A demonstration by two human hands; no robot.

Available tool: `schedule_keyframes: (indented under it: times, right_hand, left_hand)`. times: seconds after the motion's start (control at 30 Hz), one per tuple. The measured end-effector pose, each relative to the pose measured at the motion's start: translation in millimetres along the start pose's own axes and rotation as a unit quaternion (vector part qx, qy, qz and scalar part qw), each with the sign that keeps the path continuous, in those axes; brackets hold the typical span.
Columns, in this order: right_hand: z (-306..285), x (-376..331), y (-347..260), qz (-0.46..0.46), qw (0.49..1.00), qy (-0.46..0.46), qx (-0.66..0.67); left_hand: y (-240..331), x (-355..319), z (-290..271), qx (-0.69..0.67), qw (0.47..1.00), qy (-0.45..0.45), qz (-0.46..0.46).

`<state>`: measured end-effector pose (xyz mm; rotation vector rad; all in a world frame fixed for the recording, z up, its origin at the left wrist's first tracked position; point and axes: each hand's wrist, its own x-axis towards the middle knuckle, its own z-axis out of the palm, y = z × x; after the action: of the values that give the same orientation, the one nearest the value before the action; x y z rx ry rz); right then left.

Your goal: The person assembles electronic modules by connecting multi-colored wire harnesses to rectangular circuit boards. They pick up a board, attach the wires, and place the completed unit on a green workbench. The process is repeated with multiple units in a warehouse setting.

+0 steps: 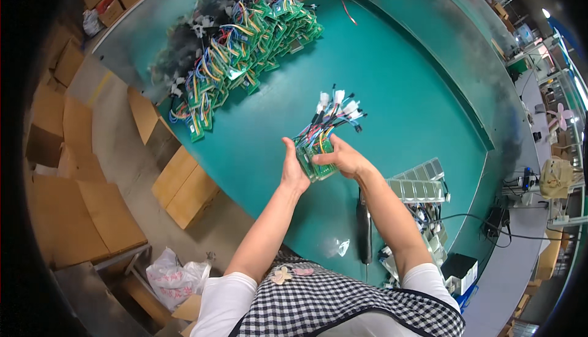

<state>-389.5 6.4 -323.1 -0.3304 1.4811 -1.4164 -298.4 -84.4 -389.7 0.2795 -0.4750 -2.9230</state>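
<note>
Between my two hands, above the middle of the green table, is a bundle of green circuit boards (316, 152) with coloured wires (334, 116) and white and black plugs pointing away from me. My left hand (295, 168) supports the bundle from its left side, thumb up. My right hand (344, 157) grips it from the right, fingers lying over the boards. Farther left on the table lies a large heap of similar wired circuit boards (245, 49). How many boards my hands hold cannot be made out.
A black-handled tool, probably an electric screwdriver (365, 233), lies near my right forearm. Beyond that forearm are a grey compartment tray (416, 190) and a pile of small parts (432, 239). A red wire (343, 5) lies at the far edge. Cardboard boxes (79, 214) stand on the left.
</note>
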Motion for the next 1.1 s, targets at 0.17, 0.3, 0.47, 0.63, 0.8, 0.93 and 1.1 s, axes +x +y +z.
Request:
schedule_keyframes:
  times: [0.17,0.3,0.47,0.63,0.8,0.93,1.1]
  right_hand:
    - [-58,67,-59,-0.168,0.964,0.092,-0.184]
    - [-132,146,-112,-0.202,0.909,0.188,-0.311]
    - [-168,235,-129,-0.151,0.816,0.27,-0.489]
    - [-194,291,-106,-0.102,0.81,0.214,-0.536]
    - [-213,300,-96,-0.162,0.851,0.16,-0.473]
    - [-220,303,-88,-0.178,0.903,0.181,-0.347]
    - [-231,300,-86,-0.235,0.895,0.24,-0.294]
  left_hand:
    - [18,76,-30,0.277,0.939,0.191,0.071]
    - [51,128,-24,0.474,0.86,0.136,0.132]
    - [70,184,-34,0.613,0.759,0.122,0.182]
    - [73,240,-42,0.719,0.653,0.062,0.229]
    - [67,307,-43,0.806,0.543,0.025,0.233]
    - [54,327,-38,0.849,0.488,0.08,0.184]
    - [29,331,-23,0.872,0.435,0.158,0.159]
